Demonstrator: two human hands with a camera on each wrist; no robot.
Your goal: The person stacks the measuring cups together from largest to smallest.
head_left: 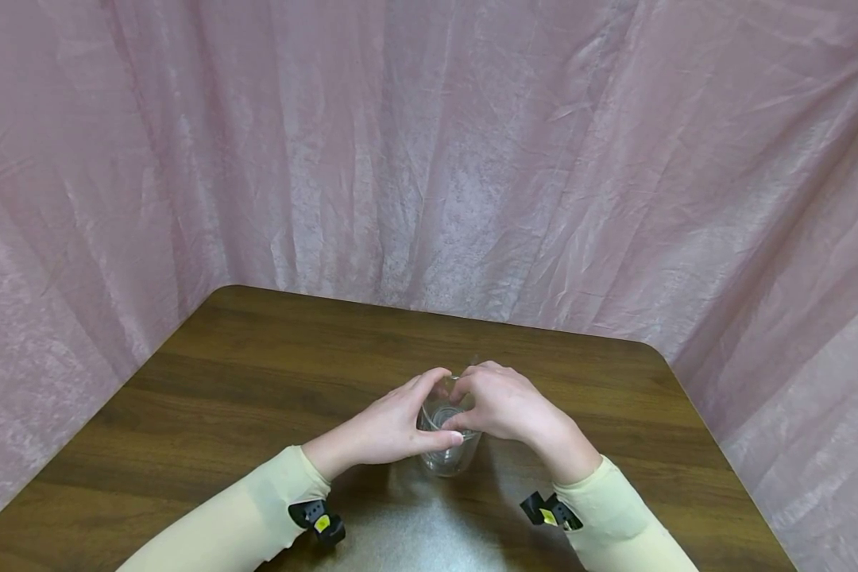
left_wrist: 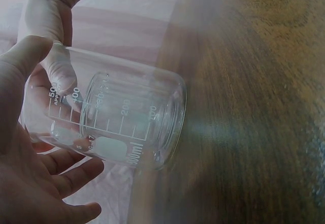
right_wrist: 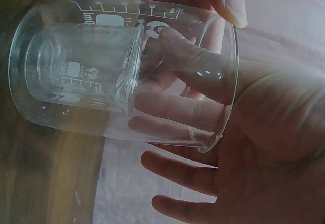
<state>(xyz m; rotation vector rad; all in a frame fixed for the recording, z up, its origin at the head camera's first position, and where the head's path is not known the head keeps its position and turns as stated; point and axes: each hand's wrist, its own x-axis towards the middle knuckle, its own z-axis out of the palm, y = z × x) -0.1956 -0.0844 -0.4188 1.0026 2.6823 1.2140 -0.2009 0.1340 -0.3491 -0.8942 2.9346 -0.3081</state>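
A large clear glass beaker (head_left: 452, 463) with white graduations stands upright on the wooden table. Around its upper side my left hand (head_left: 393, 425) holds it, thumb on the near side and fingers on the far side. Smaller glass nests inside: a small beaker (right_wrist: 96, 51) with white markings sits near the bottom, and further glass edges show within it. My right hand (head_left: 504, 401) reaches over the rim, with its thumb and some fingers inside the large beaker. Those fingertips are close to the small beaker's rim; whether any touches it is unclear. The other fingers stay outside the glass.
The brown wooden table (head_left: 257, 381) has rounded far corners. Pink curtains (head_left: 429, 159) hang behind it and along both sides. Black wrist devices with yellow marks sit at both pale sleeves (head_left: 250, 508).
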